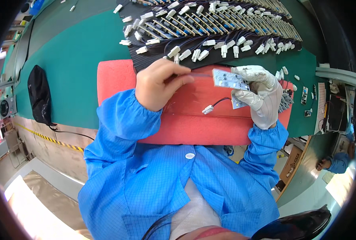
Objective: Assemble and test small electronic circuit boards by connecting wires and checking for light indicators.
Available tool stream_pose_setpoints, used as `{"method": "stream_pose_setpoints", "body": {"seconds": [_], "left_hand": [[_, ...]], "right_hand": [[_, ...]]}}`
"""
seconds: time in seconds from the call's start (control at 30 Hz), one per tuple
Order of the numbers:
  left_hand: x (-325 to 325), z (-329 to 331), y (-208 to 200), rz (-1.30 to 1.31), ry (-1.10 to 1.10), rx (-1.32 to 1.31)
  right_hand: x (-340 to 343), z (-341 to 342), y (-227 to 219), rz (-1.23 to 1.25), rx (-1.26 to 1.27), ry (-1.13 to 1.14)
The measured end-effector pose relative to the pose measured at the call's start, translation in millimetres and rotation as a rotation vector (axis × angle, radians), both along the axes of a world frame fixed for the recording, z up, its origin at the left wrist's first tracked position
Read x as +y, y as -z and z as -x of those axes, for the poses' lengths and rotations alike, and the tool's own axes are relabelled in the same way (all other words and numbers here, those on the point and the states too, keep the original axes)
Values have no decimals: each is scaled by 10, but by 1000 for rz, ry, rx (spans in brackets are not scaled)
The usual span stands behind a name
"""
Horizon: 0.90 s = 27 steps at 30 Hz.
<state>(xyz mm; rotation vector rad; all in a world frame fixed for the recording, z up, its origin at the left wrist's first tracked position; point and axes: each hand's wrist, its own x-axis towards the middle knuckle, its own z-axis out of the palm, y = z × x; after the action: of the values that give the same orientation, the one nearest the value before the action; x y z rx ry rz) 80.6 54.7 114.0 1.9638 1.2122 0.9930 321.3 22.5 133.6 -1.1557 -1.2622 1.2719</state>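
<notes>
Pinching a small white circuit board (230, 80) between fingers and thumb of the white-gloved right hand (262, 94), right of centre in the frame, above a red padded block (202, 132). Running with its long axis mostly left to right, dipping a little toward the right; presenting a short end to the left and a component-dotted face to the camera. Trailing a dark wire (202, 75) leftward from that end to the bare left hand (160, 82), closed with thumb and forefinger on the wire, near upper centre.

Counting two boards at the glove's left side: the pinched one and a second board (238, 101) just below, with one dark lead curving left and down to one white connector (208, 109). Bunched right of the glove: further boards (286, 103), too overlapped to count. Standing across the top of the frame: at least two slanting rows of boards (210, 22) on a black mat (148, 62), with dozens of white connectors (224, 51). Lying on the green tabletop (78, 80): one black pouch (39, 96) at left, at least two loose boards (304, 95) at right. Visible at far lower right: one co-worker's hand (324, 164).

Hidden under the glove: the pinched board's right end. Blurred: left fingertips and wire. Cut off by the upper edge: the farthest row. Impossible to tell: second board gripped or merely resting against the glove.
</notes>
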Motion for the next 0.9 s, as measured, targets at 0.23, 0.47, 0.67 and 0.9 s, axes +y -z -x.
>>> {"method": "stream_pose_setpoints", "body": {"seconds": [0.23, 0.47, 0.67, 0.9], "left_hand": [[91, 33, 12, -310, 125, 49], [85, 57, 37, -388, 141, 101], [70, 48, 47, -386, 136, 115], [86, 47, 57, -398, 144, 110]], "right_hand": [[89, -141, 181, 174, -183, 7], [126, -124, 137, 191, -57, -196], [98, -36, 173, -261, -302, -79], [123, -98, 110, 185, -94, -73]]}}
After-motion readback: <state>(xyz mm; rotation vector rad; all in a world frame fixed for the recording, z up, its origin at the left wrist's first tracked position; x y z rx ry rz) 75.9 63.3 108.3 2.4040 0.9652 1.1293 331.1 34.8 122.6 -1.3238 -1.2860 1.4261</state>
